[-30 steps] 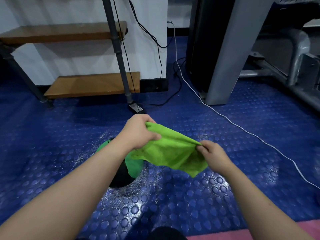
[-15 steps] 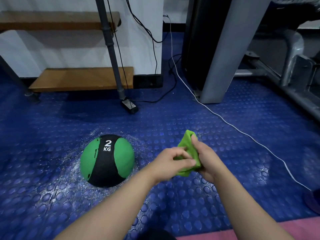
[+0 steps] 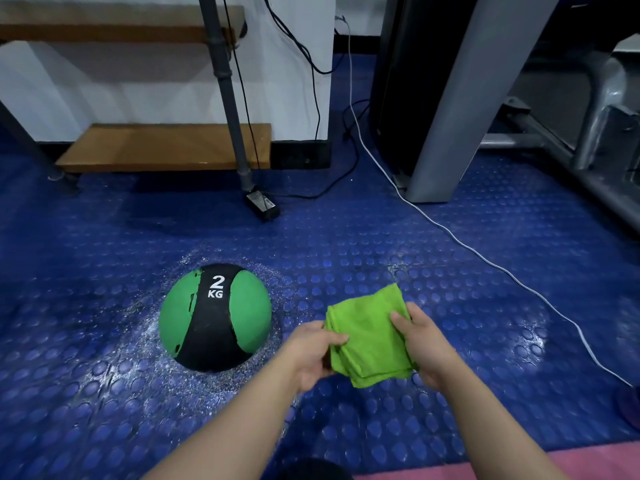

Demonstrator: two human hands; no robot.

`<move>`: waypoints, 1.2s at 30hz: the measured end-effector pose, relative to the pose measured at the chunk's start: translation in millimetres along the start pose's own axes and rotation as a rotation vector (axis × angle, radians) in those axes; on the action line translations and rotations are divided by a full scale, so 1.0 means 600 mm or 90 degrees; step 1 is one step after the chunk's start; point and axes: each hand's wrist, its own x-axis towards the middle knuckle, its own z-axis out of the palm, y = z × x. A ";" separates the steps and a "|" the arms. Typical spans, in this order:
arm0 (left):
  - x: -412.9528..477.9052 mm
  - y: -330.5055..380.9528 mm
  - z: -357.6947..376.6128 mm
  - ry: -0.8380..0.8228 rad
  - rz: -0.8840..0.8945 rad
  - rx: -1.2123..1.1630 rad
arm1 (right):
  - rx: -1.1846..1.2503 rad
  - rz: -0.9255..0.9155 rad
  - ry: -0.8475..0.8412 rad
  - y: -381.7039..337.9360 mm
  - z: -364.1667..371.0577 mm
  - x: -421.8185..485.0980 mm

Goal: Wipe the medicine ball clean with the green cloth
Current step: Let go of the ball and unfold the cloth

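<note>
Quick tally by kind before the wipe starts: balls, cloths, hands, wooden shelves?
medicine ball: 1
green cloth: 1
Hands: 2, left hand and right hand, both holding the cloth
Wooden shelves: 2, lower shelf and upper shelf
Total: 6

Both hands (image 3: 313, 355) (image 3: 424, 344) pinch folded green cloth (image 3: 370, 337) beside medicine ball (image 3: 214, 317).

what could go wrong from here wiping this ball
The medicine ball sits loose on the studded floor, speckled with droplets around it; a firm wipe might roll it, since the left hand and right hand both hold the green cloth. The ball's green skin looks chipped beside the black band, so hard rubbing could peel more. A rolling ball could also reach the white cable on the right.
</note>
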 end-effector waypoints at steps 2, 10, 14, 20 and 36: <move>0.013 -0.004 0.016 0.081 0.047 0.085 | -0.065 0.001 0.056 0.022 -0.011 0.012; 0.062 -0.023 0.029 0.064 0.083 0.306 | -0.251 0.063 0.144 0.071 -0.050 0.045; 0.080 -0.084 0.026 0.043 0.211 0.739 | -0.547 0.026 0.147 0.113 -0.037 0.045; 0.103 -0.142 0.028 -0.060 0.159 1.066 | -0.782 -0.046 -0.028 0.163 -0.011 0.054; 0.113 -0.117 0.027 -0.123 0.145 1.118 | -0.852 -0.005 0.041 0.208 -0.039 0.059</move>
